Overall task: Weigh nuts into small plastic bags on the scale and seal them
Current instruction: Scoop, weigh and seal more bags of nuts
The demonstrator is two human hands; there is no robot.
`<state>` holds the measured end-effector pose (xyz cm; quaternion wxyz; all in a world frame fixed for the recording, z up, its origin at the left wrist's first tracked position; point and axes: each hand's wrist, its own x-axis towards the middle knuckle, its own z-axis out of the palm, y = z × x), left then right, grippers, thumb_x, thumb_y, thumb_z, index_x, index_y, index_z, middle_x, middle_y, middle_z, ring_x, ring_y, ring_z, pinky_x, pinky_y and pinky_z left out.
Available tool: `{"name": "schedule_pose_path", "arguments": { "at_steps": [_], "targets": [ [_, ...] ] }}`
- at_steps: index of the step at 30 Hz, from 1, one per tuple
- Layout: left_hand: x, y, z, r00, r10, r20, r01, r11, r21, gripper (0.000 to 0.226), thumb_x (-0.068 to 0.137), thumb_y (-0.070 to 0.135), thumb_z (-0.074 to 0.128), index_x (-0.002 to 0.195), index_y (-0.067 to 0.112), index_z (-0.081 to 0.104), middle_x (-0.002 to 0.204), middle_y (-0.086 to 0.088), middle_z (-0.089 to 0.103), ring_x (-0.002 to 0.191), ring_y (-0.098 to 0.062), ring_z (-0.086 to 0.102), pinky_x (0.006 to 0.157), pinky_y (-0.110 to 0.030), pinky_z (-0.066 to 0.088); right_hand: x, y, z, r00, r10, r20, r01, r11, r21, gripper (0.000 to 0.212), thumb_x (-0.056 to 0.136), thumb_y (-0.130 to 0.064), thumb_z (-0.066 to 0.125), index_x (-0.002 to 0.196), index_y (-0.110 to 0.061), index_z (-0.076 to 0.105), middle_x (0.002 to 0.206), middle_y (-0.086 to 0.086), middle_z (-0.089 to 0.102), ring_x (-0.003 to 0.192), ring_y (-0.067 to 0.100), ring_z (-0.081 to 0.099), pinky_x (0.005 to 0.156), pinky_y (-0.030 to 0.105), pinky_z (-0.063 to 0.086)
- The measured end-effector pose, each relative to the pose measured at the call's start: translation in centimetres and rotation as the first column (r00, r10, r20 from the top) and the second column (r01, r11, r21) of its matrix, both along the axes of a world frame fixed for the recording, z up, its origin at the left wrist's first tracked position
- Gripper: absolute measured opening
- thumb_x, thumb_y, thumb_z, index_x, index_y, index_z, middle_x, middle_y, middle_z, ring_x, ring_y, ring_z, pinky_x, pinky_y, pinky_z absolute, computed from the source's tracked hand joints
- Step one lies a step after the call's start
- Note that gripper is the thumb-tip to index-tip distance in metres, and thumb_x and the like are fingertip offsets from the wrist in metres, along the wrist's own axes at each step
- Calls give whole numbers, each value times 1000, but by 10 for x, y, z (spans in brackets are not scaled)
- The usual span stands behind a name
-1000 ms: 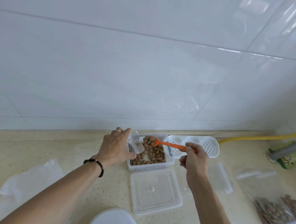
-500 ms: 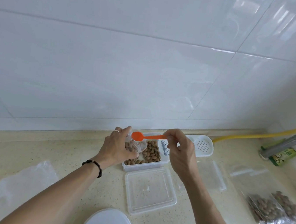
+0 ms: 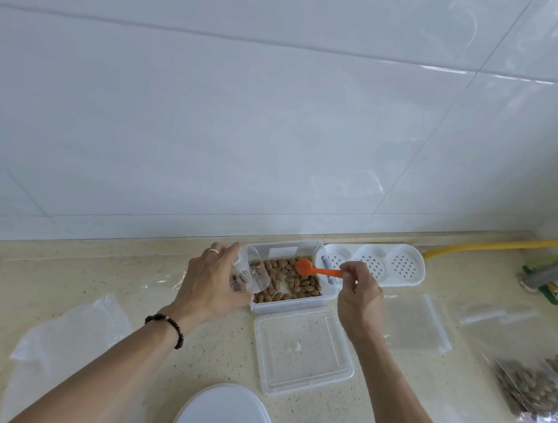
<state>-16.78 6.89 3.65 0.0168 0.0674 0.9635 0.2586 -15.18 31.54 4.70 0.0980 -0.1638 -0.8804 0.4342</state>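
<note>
Nearest the camera, a round white scale [image 3: 223, 415] sits on the speckled tabletop [image 3: 118, 284], in front of the clear nut container [image 3: 293, 275] and a little to its left. Directly in front of that container lies its clear lid [image 3: 303, 348], flat on the tabletop. Left of the container and nearer the camera, a crumpled clear bag [image 3: 68, 337] lies flat. Right of the container and well apart from it, filled bags of nuts [image 3: 537, 393] rest near the frame edge, with empty zip bags [image 3: 414, 323] lying between them and the container.

The left hand [image 3: 211, 283], with a dark bead bracelet on the wrist and a ring on one finger, grips a small clear plastic bag [image 3: 250, 275] at the container's left rim; the bag's mouth is open and a few nuts show inside it. The right hand [image 3: 359, 297] pinches the handle of an orange spoon [image 3: 316, 269] at the container's right side, the spoon's bowl over the brown nuts [image 3: 284, 280] lying in the container.

Behind the container to its right stands a white perforated tray [image 3: 388, 267], beyond which a yellow hose [image 3: 508, 245] runs along the foot of the white tiled wall [image 3: 281, 108].
</note>
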Motion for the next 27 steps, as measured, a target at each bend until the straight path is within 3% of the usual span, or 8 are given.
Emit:
{"name": "schedule_pose_path", "arguments": {
  "at_steps": [3,5,7,13,16,22,27],
  "targets": [
    [3,-4,-3,1000,1,4,-1,1000,-11,93,69,48,75,147,22,32,119,1,45,114,-19,47,96,-35,37,3,-18,-12,994,82,77,-76,993,-86,23,99,-9,43,91,-19,62,71,5,62,58,24,58,55,41,47],
    [3,-5,-3,1000,-2,-6,2,1000,-13,92,70,49,74,147,21,32,120,1,46,115,-20,46,96,-35,36,4,-27,-13,987,105,120,-81,978,-191,24,100,-8,43,90,-19,62,77,11,64,56,23,57,50,35,46],
    [3,-5,-2,1000,-1,-15,1,1000,-20,92,70,50,74,147,20,32,120,0,46,115,-20,47,96,-35,37,4,-31,-11,983,78,169,-29,961,-274,22,100,-7,42,95,-15,62,82,10,65,53,18,56,47,27,46],
    [1,-5,0,999,-23,-29,21,997,-74,93,69,54,73,146,19,33,115,-1,47,112,-21,47,94,-35,38,5,-23,-14,959,-113,261,222,872,-436,23,99,-2,42,102,-9,63,75,13,63,44,12,55,45,23,47],
    [-3,-4,0,999,-34,-19,32,995,-93,95,68,56,72,146,19,32,115,-2,48,112,-21,48,94,-36,40,5,-14,-9,946,-174,275,298,803,-517,22,99,-1,42,102,-8,63,86,15,66,44,11,54,47,25,47],
    [-10,7,6,998,-55,7,55,992,-118,86,68,51,71,140,19,37,114,-1,47,110,-21,48,93,-36,40,3,8,21,955,-223,197,295,789,-539,21,100,-2,42,100,-11,61,93,13,67,47,12,53,50,27,48],
    [-18,25,11,996,-77,47,81,992,-95,94,65,52,72,143,19,33,118,-1,46,114,-21,47,93,-36,41,-2,7,53,994,-103,37,108,877,-467,23,100,-2,44,93,-14,63,91,16,64,45,10,55,47,26,48]
  ]
}}
